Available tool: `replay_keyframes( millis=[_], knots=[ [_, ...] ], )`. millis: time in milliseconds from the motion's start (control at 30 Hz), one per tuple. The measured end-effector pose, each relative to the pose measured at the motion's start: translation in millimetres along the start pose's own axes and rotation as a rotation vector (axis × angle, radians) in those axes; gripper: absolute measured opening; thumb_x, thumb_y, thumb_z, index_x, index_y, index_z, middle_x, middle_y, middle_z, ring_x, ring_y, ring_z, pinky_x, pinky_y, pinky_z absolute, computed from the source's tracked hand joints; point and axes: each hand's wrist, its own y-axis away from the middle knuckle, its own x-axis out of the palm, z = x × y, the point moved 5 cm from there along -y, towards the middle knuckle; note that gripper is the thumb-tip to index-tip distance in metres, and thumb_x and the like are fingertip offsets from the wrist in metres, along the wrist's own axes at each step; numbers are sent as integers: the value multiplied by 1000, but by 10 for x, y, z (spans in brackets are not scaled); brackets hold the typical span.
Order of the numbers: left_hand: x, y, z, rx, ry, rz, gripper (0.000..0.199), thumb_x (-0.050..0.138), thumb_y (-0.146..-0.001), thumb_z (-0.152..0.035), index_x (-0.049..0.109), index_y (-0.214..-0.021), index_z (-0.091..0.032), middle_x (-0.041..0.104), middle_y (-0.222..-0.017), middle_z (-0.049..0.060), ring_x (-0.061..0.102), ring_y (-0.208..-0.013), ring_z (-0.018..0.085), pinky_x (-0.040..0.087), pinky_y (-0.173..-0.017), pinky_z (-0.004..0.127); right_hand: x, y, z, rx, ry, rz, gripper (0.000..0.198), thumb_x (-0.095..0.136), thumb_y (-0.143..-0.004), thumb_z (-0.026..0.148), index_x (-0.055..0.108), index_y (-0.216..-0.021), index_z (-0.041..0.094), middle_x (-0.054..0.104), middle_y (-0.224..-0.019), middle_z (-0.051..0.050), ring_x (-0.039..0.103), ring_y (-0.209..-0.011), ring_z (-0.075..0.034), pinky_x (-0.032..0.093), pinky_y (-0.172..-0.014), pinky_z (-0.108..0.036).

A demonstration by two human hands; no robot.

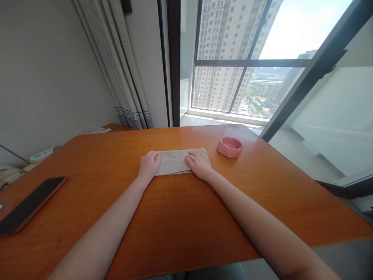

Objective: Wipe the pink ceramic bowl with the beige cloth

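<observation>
A pale grey-beige folded cloth lies flat on the wooden table, longer from side to side than from front to back. At its left end is my left hand, its fingers curled down and closed over the cloth's edge; the fingertips are partly hidden. My right hand rests palm down near the cloth's right end, fingers stretched out flat on top. Just beyond that hand, to the right, stands a pink ashtray-like bowl with angular sides, apart from the cloth.
A dark phone-like device with a reddish-brown edge lies at the left of the wooden table. Behind the left edge sits a white power strip. A curtain hangs past the far edge, beside a tall window.
</observation>
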Motion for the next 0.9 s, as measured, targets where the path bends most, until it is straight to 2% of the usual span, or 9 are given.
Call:
replay_keyframes(
  millis=[133, 233, 333, 433, 567, 633, 700, 767, 900],
  knots=[
    [-166, -134, 355, -77, 7, -17, 36, 54, -76, -26, 57, -112, -22, 62, -116, 12, 52, -114, 30, 18, -106, 57, -5, 0, 43, -22, 77, -80, 39, 46, -83, 31, 53, -119, 17, 45, -136, -11, 34, -128, -25, 20, -108, -43],
    [-198, -184, 490, -31, 44, 61, 35, 57, -75, -31, 59, -109, -23, 65, -102, 8, 57, -102, 26, 23, -106, 51, 2, 10, 47, -51, 75, -57, 40, 47, -80, 28, 52, -118, 17, 46, -136, -10, 34, -127, -26, 20, -107, -44],
    [-198, -197, 491, 19, -30, 98, 25, 58, -73, -39, 64, -89, -21, 62, -91, 7, 56, -92, 24, 35, -97, 44, 4, 11, 34, -78, 68, -57, 39, 46, -81, 28, 51, -118, 17, 45, -137, -9, 34, -127, -26, 21, -107, -44],
    [-206, -196, 398, 73, -63, 76, 23, 52, -77, -40, 59, -78, -18, 58, -87, 7, 54, -87, 21, 42, -86, 37, 4, 0, 33, -96, 57, -82, 34, 45, -84, 29, 53, -115, 18, 48, -135, -8, 37, -125, -24, 22, -107, -42],
    [-243, -166, 325, 9, 25, 52, 23, 44, -82, -39, 55, -85, -18, 58, -77, 3, 55, -72, 17, 43, -69, 28, -17, -26, 36, -52, 28, -118, 32, 36, -92, 37, 58, -105, 18, 60, -118, -8, 49, -113, -21, 31, -100, -35],
    [-274, -140, 327, -48, -42, 39, 23, 46, -82, -38, 56, -89, -18, 58, -72, 2, 55, -68, 16, 40, -63, 27, -22, -35, 24, -3, 34, -118, 35, 31, -94, 36, 60, -102, 18, 62, -112, -8, 52, -108, -19, 34, -96, -32],
    [-294, -115, 338, -89, -163, 47, 25, 48, -81, -38, 58, -93, -19, 60, -71, 2, 55, -67, 17, 38, -60, 27, -16, -36, 3, 45, 77, -118, 36, 33, -92, 37, 59, -109, 19, 58, -122, -9, 49, -114, -21, 33, -97, -34],
    [-302, -96, 348, -128, -255, 65, 29, 47, -82, -40, 58, -99, -20, 62, -75, 3, 58, -70, 19, 37, -58, 27, 12, -32, -28, 97, 140, -106, 44, 37, -90, 43, 53, -124, 19, 45, -139, -11, 37, -128, -26, 26, -104, -40],
    [-302, -67, 264, -155, -364, 73, 45, 37, -86, -47, 52, -116, -18, 67, -90, 9, 62, -83, 24, 42, -65, 31, 105, -27, -107, 231, 188, -22, 64, 30, -89, 55, 34, -142, 19, 23, -151, -13, 15, -139, -32, 12, -109, -49]
  ],
)
